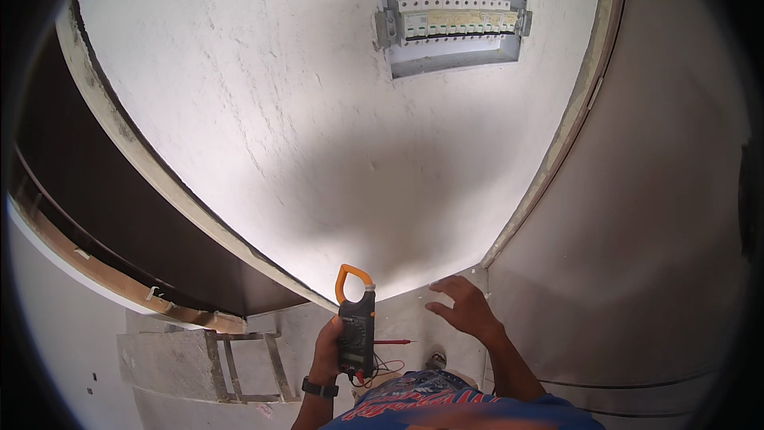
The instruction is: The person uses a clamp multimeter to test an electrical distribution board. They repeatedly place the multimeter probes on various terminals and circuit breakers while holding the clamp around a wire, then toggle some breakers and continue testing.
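My left hand [325, 349] is wrapped round a black clamp meter [356, 336] with an orange jaw [344, 272] at its top. Held upright at the lower middle, the meter has its jaw closed. Red and black test leads [386, 366] run from its lower end, and a red probe [392, 342] sticks out sideways beside it. To the right, my right hand [468, 310] is raised with thumb and fingers apart, holding nothing. High on the white wall is a recessed breaker box [458, 64] with a row of breakers [458, 24]; coloured wires enter from above. Both hands are well away from it.
The rough white wall [239, 111] faces me, with a grey side wall [629, 215] at right. A dark doorway [119, 199] opens at left. Below it stands a dusty wooden frame [215, 366]. Dark cables [629, 385] run along the lower right.
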`<state>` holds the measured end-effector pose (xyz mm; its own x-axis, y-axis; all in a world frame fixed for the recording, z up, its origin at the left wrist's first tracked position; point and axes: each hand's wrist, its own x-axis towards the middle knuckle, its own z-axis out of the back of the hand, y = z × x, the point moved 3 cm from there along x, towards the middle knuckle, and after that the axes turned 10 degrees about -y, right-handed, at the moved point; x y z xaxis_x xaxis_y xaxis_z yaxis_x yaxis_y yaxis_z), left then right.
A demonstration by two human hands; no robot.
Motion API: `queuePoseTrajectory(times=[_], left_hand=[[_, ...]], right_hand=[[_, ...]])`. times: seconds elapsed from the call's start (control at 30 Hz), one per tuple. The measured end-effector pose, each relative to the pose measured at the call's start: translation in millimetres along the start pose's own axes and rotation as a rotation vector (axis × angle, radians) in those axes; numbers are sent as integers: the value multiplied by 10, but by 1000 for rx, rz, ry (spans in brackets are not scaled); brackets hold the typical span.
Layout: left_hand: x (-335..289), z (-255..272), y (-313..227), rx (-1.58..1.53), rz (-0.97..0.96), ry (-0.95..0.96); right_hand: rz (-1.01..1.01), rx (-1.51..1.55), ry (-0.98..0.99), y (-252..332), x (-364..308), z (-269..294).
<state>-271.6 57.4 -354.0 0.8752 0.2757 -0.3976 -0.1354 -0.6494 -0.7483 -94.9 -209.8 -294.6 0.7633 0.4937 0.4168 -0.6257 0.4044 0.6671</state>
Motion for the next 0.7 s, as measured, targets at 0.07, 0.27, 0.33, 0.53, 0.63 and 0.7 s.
queuePoseTrajectory(times=[0.07,0.27,0.33,0.53,0.63,0.7], left_hand=[[-37,-25,31,-23,-33,-40],[0,-49,-99,11,-93,-38],[83,-24,-256,52,-117,11],[298,60,-562,67,-161,129],[314,91,-592,44,-156,132],[320,102,-596,62,-157,117]], right_hand=[[90,21,-208,-21,384,233],[490,23,-618,401,1542,1028],[579,30,-696,616,1883,1225],[711,-259,-773,994,2694,1516],[797,-433,-786,1011,3004,1594],[856,-517,-779,993,3182,1662]])
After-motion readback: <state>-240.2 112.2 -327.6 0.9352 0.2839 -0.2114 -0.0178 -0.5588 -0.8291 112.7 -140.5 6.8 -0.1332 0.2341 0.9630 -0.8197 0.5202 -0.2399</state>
